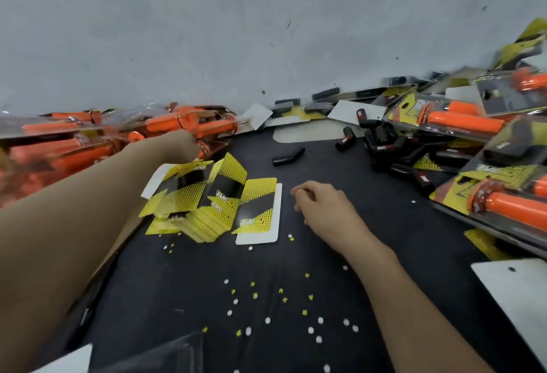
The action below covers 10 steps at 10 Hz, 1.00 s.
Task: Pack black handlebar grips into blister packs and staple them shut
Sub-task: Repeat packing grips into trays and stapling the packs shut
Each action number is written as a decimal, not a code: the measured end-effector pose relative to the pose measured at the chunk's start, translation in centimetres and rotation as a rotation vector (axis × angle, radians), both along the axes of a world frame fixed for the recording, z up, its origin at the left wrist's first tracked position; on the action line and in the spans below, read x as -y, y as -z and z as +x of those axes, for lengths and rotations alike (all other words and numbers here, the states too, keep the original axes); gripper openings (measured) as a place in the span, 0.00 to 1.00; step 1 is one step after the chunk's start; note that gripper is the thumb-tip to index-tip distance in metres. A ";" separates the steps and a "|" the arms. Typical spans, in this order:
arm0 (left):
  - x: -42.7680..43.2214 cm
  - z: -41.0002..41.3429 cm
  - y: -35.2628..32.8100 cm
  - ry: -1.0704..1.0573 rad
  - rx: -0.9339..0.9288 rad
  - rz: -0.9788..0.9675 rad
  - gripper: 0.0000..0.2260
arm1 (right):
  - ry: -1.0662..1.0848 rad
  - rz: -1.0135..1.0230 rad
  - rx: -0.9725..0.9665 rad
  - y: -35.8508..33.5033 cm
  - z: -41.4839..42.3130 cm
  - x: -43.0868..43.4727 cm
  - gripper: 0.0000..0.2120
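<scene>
so, loose grip: we see one black rubber handlebar grip (288, 157) lying alone on the black table (177, 298), ahead of the right hand (322, 207) and a little to its left, apart from it.
its axis: the long axis runs roughly left to right, the right end tipped slightly toward the grey wall (266, 32).
more grips: a heap of black grips (384, 147) with red-and-white labels lies ahead and right of the right hand.
right hand: rests on the table, fingers loosely curled, nothing visible in it.
left hand (180, 145): far forward among clear blister packs of orange grips (88, 147); blurred, so we cannot tell how open it is or what it holds.
cards: yellow-and-black printed cards (213, 198) lie between the two hands.
nearer: we judge the right hand nearer; a forward reach would meet the grip across its long axis.
</scene>
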<state>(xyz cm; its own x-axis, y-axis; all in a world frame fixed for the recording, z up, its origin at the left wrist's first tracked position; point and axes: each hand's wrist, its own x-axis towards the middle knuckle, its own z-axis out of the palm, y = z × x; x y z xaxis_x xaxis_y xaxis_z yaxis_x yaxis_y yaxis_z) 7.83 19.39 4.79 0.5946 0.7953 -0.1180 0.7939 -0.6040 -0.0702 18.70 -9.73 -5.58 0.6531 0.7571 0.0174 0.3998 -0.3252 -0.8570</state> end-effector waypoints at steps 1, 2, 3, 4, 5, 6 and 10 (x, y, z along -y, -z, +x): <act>9.3 -3.8 -1.1 0.113 0.044 -0.087 0.16 | -0.028 -0.013 0.010 -1.1 -1.6 1.8 0.14; 13.8 -7.6 -1.0 0.267 0.025 -0.159 0.15 | -0.067 -0.026 0.021 -1.9 -3.8 4.2 0.14; 18.2 -11.8 -0.6 0.339 0.011 -0.151 0.15 | -0.102 -0.040 0.034 -3.0 -5.9 6.5 0.12; 21.8 -15.0 -0.5 0.403 0.012 -0.236 0.15 | -0.144 -0.043 0.026 -3.4 -8.1 9.3 0.11; 25.8 -17.0 0.5 0.479 0.071 -0.340 0.18 | -0.138 -0.015 0.009 -3.0 -9.9 12.4 0.11; 28.9 -16.7 1.6 0.541 0.150 -0.462 0.18 | -0.012 0.049 0.030 -2.4 -10.5 15.5 0.11; 24.7 -5.3 7.4 0.281 0.064 -0.081 0.23 | 0.189 -0.107 0.468 -0.4 -9.7 20.0 0.15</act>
